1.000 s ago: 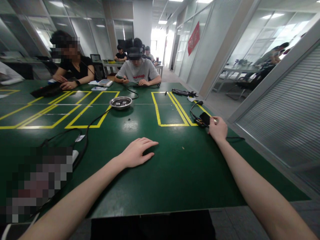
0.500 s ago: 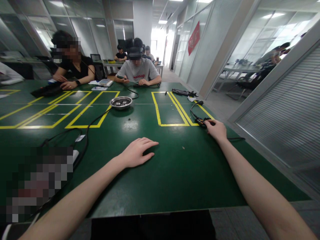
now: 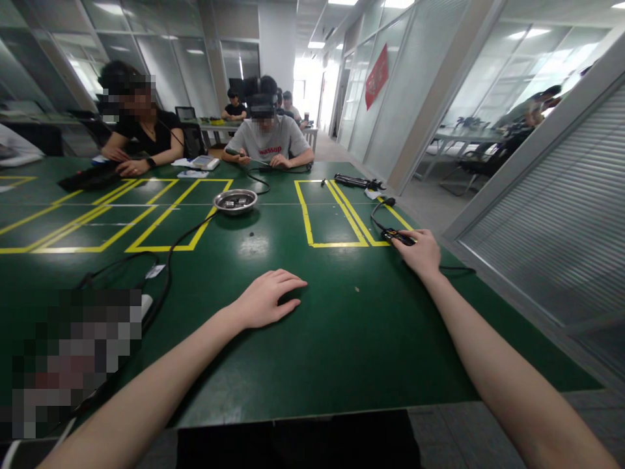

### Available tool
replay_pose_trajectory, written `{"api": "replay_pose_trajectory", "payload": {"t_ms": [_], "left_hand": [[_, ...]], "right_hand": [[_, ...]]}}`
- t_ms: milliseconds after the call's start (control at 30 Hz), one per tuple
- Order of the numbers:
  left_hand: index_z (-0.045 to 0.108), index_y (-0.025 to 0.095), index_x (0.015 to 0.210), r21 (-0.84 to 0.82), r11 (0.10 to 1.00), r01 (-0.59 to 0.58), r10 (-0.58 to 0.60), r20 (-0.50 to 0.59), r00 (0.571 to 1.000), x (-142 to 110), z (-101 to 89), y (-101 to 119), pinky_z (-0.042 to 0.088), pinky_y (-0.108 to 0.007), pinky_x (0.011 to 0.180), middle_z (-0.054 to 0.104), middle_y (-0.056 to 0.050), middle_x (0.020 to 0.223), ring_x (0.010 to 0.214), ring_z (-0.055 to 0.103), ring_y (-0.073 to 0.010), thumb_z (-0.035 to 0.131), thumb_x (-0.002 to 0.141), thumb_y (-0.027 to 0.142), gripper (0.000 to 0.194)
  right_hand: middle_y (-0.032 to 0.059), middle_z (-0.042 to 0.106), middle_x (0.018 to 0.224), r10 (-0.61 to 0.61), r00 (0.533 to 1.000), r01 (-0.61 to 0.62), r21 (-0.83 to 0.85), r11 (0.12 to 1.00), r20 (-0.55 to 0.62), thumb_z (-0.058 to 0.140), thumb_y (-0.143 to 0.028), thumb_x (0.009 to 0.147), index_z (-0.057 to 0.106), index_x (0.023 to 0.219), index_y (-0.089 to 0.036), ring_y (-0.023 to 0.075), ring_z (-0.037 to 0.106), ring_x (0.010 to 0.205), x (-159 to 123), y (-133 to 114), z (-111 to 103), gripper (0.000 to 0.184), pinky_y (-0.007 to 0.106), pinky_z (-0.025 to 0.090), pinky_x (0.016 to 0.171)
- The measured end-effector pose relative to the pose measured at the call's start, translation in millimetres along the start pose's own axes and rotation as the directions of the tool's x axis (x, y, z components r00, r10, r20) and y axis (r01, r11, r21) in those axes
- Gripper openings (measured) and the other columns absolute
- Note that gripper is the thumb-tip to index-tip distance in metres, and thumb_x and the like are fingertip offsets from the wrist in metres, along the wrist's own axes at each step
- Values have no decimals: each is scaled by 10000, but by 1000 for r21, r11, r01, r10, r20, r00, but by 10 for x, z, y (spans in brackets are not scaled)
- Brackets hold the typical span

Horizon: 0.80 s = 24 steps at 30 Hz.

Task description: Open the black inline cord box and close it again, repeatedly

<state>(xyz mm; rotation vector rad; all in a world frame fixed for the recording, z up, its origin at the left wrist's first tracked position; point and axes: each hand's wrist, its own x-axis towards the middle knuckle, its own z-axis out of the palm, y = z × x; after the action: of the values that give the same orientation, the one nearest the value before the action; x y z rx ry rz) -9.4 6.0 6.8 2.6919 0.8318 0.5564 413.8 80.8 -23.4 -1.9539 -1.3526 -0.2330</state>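
Note:
My left hand (image 3: 267,299) lies flat on the green table (image 3: 312,326) with its fingers stretched out and nothing in it. My right hand (image 3: 420,252) reaches to the table's right side, its fingers curled over a small black device with orange marks (image 3: 396,236). A black cable (image 3: 377,213) runs from that device toward the far edge. The device lies at the corner of a yellow taped rectangle (image 3: 332,215).
A metal bowl (image 3: 235,200) with small parts stands mid-table. Black cables (image 3: 161,273) cross the left side. A black tool (image 3: 355,180) lies at the far right. Two people sit opposite, a grey-shirted person (image 3: 268,140) and a black-shirted person (image 3: 141,130). The table's edge drops off right.
My right hand held the black device raised a second ago; it has since lowered it flat onto the table and stays on it. My left hand has not moved.

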Motion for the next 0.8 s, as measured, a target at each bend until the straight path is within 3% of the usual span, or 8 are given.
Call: {"api": "replay_pose_trajectory", "payload": {"t_ms": [167,367,633,800], "left_hand": [[667,224,1294,9,1000,2,-2,-2,1000,0,-2,12,516,-457,1075,721,-91,1294,1214,656,-256,607,993,276,312],[695,233,1254,15,1000,2,-2,1,1000,-5,3,1,517,-456,1075,716,-89,1297,1212,653,-253,599,996,287,280],[712,233,1219,29,1000,2,-2,-1,1000,-10,11,-11,522,-453,1071,720,-82,1291,1210,655,-254,607,999,298,252],[718,233,1202,40,999,-8,9,-11,1000,-9,5,-7,529,-447,1060,724,-81,1283,1199,660,-252,594,1005,304,243]], "right_hand": [[109,711,1055,1,997,10,-149,989,73,692,-468,801,827,996,-233,276,686,826,-16,-98,-72,334,373,516,668],[105,774,982,27,985,-3,-140,990,170,721,-481,789,831,972,-250,344,712,925,15,-109,-88,314,397,523,680],[72,785,863,0,983,-31,169,985,182,759,-443,697,817,944,-218,299,718,835,47,-1,-66,338,369,524,681],[67,759,822,22,984,-71,277,958,177,765,-426,637,796,981,-176,254,682,739,61,7,-60,426,361,517,671]]}}
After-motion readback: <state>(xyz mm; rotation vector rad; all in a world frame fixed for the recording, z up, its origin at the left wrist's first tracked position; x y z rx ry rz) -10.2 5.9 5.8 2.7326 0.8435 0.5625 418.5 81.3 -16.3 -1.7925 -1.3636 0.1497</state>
